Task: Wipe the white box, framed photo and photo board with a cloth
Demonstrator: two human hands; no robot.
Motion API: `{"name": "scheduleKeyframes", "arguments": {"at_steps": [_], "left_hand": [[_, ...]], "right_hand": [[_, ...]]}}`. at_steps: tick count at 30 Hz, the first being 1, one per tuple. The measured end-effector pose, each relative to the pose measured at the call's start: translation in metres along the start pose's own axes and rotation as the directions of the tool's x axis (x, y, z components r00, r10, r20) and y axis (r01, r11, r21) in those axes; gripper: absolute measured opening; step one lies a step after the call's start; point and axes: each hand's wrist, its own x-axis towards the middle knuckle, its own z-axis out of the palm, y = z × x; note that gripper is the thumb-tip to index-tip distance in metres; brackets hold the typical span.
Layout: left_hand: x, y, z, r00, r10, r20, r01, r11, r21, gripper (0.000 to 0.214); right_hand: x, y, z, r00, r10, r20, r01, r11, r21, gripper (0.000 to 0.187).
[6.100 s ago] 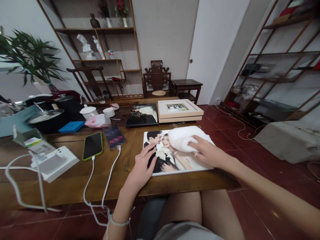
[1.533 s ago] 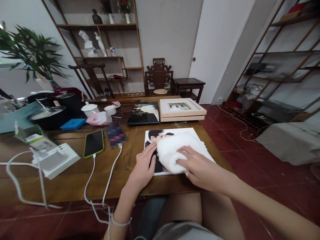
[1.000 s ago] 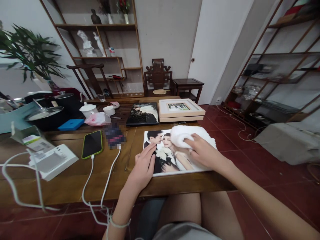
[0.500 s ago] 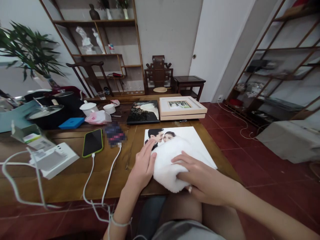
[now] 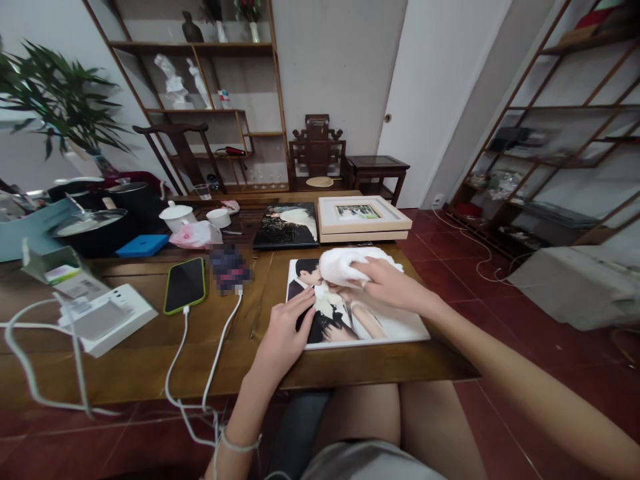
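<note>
Directly below the right hand [image 5: 386,281] and its white cloth [image 5: 340,264], the photo panel [image 5: 367,320] lies flat near the front edge of the tabletop [image 5: 380,365], its longer side apparently running left to right. That right grip is clamped on a fold of the bunched cloth, which covers part of the panel's far side. The left hand [image 5: 286,327] grasps nothing, its extended fingers resting on the panel's left part. Farther back, a dark picture [image 5: 287,228] lies beside stacked frames [image 5: 367,233].
</note>
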Motion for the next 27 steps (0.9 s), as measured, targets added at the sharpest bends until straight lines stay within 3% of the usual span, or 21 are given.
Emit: {"name": "scheduleKeyframes", "arguments": {"at_steps": [5, 10, 14, 22, 27], "left_hand": [[0.0, -0.002, 0.0, 1.0, 0.014, -0.01, -0.014, 1.0, 0.021, 0.026], [0.001, 0.0, -0.001, 1.0, 0.031, -0.005, -0.03, 0.999, 0.042, 0.026], [0.002, 0.0, -0.001, 0.999, 0.04, -0.006, -0.04, 0.999, 0.015, 0.027], [0.002, 0.002, -0.003, 1.0, 0.021, -0.023, -0.021, 1.0, -0.02, 0.027], [0.003, 0.002, -0.003, 0.999, 0.016, -0.035, -0.017, 0.999, -0.037, 0.026]], "right_hand": [[0.048, -0.026, 0.006, 0.984, -0.161, 0.074, 0.159, 0.986, 0.042, 0.025], [0.055, -0.044, 0.017, 0.983, -0.168, 0.081, 0.164, 0.985, 0.046, 0.026], [0.038, -0.027, 0.015, 0.996, -0.078, 0.048, 0.077, 0.997, 0.028, 0.026], [-0.021, 0.039, -0.007, 0.99, 0.134, -0.05, -0.135, 0.991, -0.019, 0.029], [-0.048, 0.043, -0.007, 0.979, 0.186, -0.081, -0.189, 0.981, -0.03, 0.027]]}}
